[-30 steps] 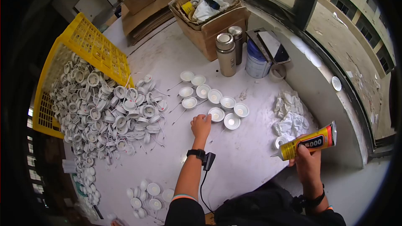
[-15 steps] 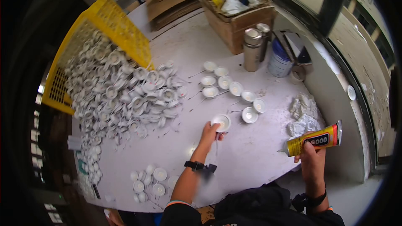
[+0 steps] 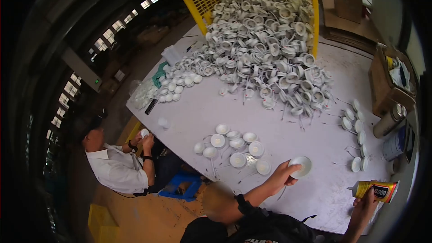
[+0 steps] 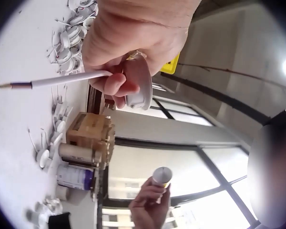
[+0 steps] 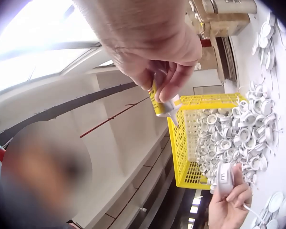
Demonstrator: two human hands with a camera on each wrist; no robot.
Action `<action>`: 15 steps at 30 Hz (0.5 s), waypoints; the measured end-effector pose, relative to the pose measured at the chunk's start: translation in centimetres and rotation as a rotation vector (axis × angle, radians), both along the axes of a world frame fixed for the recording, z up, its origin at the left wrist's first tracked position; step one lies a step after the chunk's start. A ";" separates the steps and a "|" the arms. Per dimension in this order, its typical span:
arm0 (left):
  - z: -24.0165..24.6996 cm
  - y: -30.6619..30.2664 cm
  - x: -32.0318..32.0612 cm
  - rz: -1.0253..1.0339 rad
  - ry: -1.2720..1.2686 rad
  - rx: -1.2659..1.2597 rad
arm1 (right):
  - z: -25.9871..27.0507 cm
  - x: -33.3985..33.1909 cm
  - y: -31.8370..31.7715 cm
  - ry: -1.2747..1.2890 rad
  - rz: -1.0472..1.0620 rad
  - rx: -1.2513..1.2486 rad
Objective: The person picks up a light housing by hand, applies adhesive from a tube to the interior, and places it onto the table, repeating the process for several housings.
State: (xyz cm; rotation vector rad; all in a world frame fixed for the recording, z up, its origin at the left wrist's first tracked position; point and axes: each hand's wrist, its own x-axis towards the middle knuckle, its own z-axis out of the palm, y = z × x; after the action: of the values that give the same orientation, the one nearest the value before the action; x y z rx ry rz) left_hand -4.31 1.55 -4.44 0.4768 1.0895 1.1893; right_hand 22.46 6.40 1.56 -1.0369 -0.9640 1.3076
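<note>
My left hand (image 3: 280, 176) grips a white round downlight (image 3: 302, 165) by its rim, its pale face turned up, over the front part of the table. Its white cable (image 4: 57, 81) sticks out past my fingers in the left wrist view, with a bare tip at the end. My right hand (image 3: 362, 209) holds a yellow and black glue tube (image 3: 377, 191) marked 8000, with the nozzle pointing left towards the downlight. In the right wrist view the tapered nozzle (image 5: 171, 117) is apart from the downlight's side.
A group of downlights (image 3: 237, 160) lies left of my left hand, and a row (image 3: 358, 126) stands at the right. A yellow crate (image 3: 316, 18) spills a big heap of white housings (image 3: 270, 49). A seated person (image 3: 118, 166) works at the left table edge. Flasks (image 3: 390, 119) stand far right.
My head view has swung left, bringing the seated person into sight. My left hand has taken a downlight from the row and carried it nearer my body. My right hand keeps the tube.
</note>
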 end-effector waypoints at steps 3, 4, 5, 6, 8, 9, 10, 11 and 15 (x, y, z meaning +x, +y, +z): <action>1.3 -1.9 -1.4 0.058 -0.420 0.107 | 1.0 -2.0 -1.0 0.017 0.043 0.011; 1.5 -2.2 -1.6 0.059 -0.531 0.069 | 1.7 -2.8 -1.3 0.008 0.055 0.024; 1.6 -2.5 -1.8 0.054 -0.643 0.029 | 2.2 -3.4 -1.4 -0.001 0.063 0.037; 1.8 -2.6 -1.9 0.042 -0.645 0.032 | 2.2 -3.8 -1.3 -0.003 0.052 0.043; 2.1 -2.8 -1.4 -0.048 -0.688 0.006 | 1.9 -3.7 -1.1 0.013 0.164 0.109; 2.4 -2.8 -0.9 -0.105 -0.714 -0.016 | 2.6 -4.4 -1.4 0.037 0.098 0.093; 3.1 -3.0 -0.7 -0.180 -0.729 0.105 | 3.3 -5.1 -2.1 0.055 0.048 0.061; 3.4 -2.9 -0.2 -0.252 -0.761 0.219 | 4.2 -5.4 -2.3 0.045 0.094 0.075; 4.8 -2.8 1.4 -0.302 -0.799 0.140 | 6.6 -6.6 -2.9 0.064 0.220 0.121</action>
State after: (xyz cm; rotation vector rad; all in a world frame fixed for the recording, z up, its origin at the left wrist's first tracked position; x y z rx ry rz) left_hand -2.90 -1.29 0.38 0.2184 0.2385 1.0414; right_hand 15.85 3.52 8.18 -0.8091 -1.1185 1.4344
